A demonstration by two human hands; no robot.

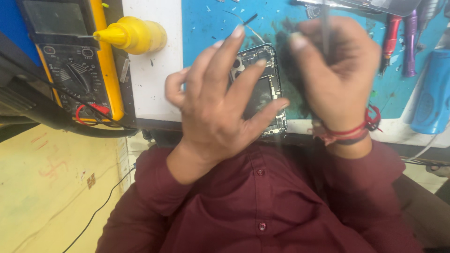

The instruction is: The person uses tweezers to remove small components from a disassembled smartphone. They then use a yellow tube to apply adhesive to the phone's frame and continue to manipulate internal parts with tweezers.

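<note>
Centrally, the left hand spreads its fingers over the opened phone on the blue mat; the right hand pinches what seems a thin tool, which could slip and gouge the board.

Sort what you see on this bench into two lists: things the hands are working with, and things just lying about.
In hand:
- opened phone, back cover off, under the left hand
- thin metal tool gripped in the right hand

Lying about:
- yellow multimeter
- yellow squeeze bottle
- red and purple tools
- blue casing at the right edge
</note>
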